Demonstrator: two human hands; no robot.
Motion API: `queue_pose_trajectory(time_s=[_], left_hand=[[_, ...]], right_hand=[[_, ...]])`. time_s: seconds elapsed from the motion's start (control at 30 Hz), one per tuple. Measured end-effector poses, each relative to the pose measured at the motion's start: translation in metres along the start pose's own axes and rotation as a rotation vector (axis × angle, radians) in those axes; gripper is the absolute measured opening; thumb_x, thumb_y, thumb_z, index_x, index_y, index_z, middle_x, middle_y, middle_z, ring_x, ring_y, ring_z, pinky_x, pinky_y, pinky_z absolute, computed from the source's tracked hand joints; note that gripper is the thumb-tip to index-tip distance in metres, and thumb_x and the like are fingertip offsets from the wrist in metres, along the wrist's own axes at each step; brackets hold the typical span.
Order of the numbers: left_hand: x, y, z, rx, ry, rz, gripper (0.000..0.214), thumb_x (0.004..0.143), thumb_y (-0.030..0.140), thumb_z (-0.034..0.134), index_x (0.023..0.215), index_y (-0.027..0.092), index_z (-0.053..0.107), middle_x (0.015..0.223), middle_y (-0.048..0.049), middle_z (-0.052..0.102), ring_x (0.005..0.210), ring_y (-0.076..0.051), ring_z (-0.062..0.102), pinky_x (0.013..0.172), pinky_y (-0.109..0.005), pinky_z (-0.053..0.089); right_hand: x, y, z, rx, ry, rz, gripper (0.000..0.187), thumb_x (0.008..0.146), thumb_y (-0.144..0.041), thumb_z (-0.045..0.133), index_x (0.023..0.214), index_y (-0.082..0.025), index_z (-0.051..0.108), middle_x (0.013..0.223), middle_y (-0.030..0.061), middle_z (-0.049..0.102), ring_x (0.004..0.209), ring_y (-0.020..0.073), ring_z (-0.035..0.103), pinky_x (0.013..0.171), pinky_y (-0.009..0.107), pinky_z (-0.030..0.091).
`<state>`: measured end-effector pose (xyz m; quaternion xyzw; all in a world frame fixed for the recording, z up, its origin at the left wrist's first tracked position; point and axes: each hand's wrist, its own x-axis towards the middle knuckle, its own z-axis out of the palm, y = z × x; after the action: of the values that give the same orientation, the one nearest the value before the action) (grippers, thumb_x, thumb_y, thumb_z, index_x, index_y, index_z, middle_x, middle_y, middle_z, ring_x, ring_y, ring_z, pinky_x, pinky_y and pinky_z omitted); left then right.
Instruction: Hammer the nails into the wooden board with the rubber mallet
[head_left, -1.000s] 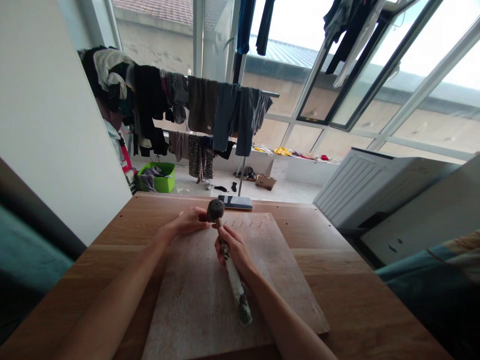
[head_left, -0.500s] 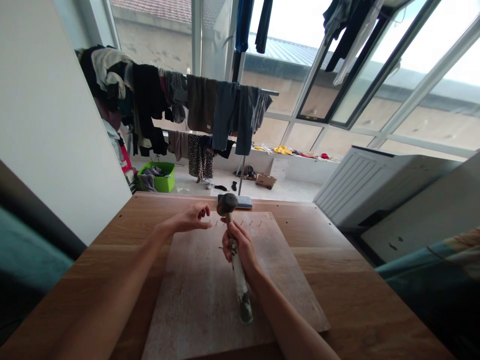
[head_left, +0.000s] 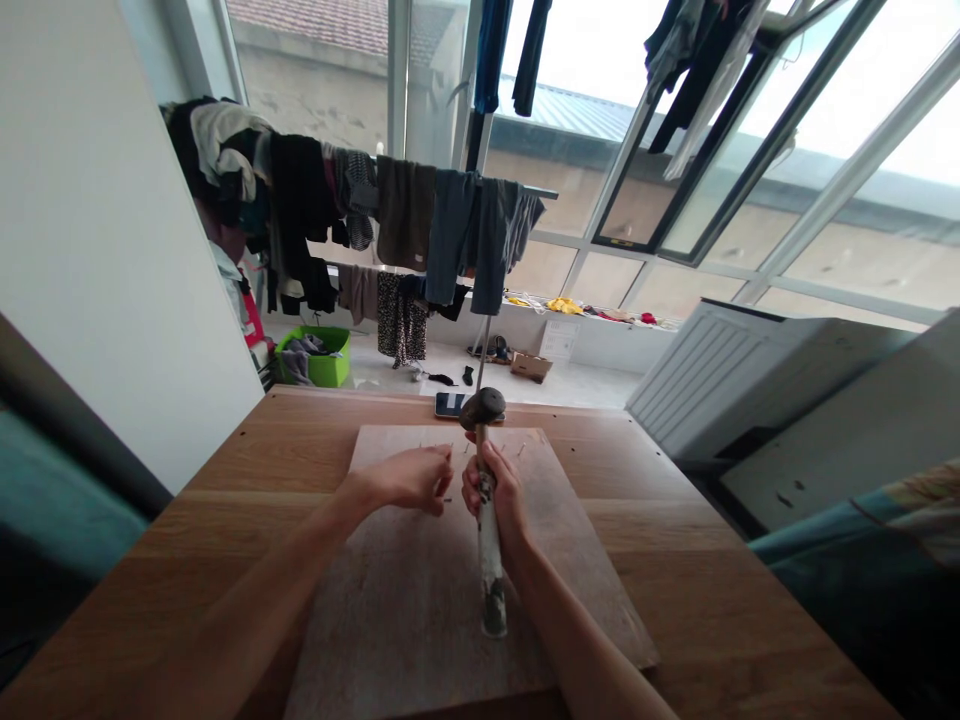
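Note:
My right hand [head_left: 499, 497] is wrapped round the pale, worn handle of a hammer [head_left: 486, 500]; its dark head is raised near the far edge of a light wooden board [head_left: 420, 600]. My left hand [head_left: 411, 480] rests on the board just left of the hammer, fingers pinched together at a small nail [head_left: 447, 498] that lies or stands by the fingertips. A row of small nails [head_left: 517, 448] stands along the board's far edge. The board lies on a brown wooden table [head_left: 712, 600].
A phone [head_left: 450, 404] lies at the table's far edge behind the hammer head. Beyond it stand a clothes rack [head_left: 405, 220] full of garments, a green basket [head_left: 319, 355], big windows and a white slatted panel [head_left: 720, 370] to the right.
The hammer head has swung right and up, from beside my left hand to the far board edge. My left hand pulled back from the nail row and closed its fingers near a nail mid-board.

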<state>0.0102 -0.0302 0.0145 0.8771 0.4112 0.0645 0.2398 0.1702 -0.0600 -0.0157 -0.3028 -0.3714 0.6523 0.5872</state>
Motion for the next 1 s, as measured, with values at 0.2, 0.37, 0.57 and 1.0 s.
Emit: queue_pose_trajectory(time_s=[0.2, 0.37, 0.57, 1.0], left_hand=[[-0.017, -0.027, -0.034, -0.044, -0.010, -0.194, 0.008, 0.062, 0.017, 0.066, 0.068, 0.019, 0.062, 0.062, 0.0021, 0.060, 0.056, -0.015, 0.053, 0.052, -0.025, 0.035], [-0.025, -0.057, -0.048, -0.192, 0.130, -0.189, 0.033, 0.062, 0.018, 0.062, 0.095, 0.019, 0.067, 0.070, 0.0023, 0.063, 0.062, -0.015, 0.058, 0.055, -0.022, 0.040], [-0.019, -0.081, -0.036, -0.295, 0.220, -0.181, 0.017, 0.065, 0.023, 0.057, 0.081, 0.018, 0.062, 0.071, -0.0001, 0.062, 0.067, -0.015, 0.059, 0.059, -0.022, 0.045], [-0.014, -0.095, -0.020, -0.363, 0.258, -0.081, 0.013, 0.070, 0.027, 0.061, 0.080, 0.018, 0.060, 0.076, -0.0009, 0.065, 0.071, -0.016, 0.061, 0.063, -0.024, 0.047]], right_hand=[[-0.001, 0.002, 0.001, 0.018, -0.001, 0.029, 0.039, 0.085, -0.047, 0.066, 0.110, -0.018, 0.061, 0.055, -0.0089, 0.049, 0.033, 0.0059, 0.040, 0.028, 0.016, 0.029], [-0.001, 0.004, 0.005, 0.030, -0.015, 0.049, 0.043, 0.083, -0.048, 0.067, 0.111, -0.017, 0.060, 0.054, -0.0090, 0.050, 0.031, 0.0061, 0.040, 0.027, 0.016, 0.030], [0.000, 0.009, 0.008, 0.016, -0.057, 0.075, 0.044, 0.083, -0.048, 0.068, 0.111, -0.016, 0.061, 0.054, -0.0084, 0.051, 0.030, 0.0064, 0.040, 0.027, 0.017, 0.031], [0.008, 0.016, 0.034, 0.022, -0.154, 0.101, 0.045, 0.085, -0.048, 0.066, 0.115, -0.015, 0.061, 0.054, -0.0078, 0.053, 0.031, 0.0065, 0.042, 0.027, 0.017, 0.032]])
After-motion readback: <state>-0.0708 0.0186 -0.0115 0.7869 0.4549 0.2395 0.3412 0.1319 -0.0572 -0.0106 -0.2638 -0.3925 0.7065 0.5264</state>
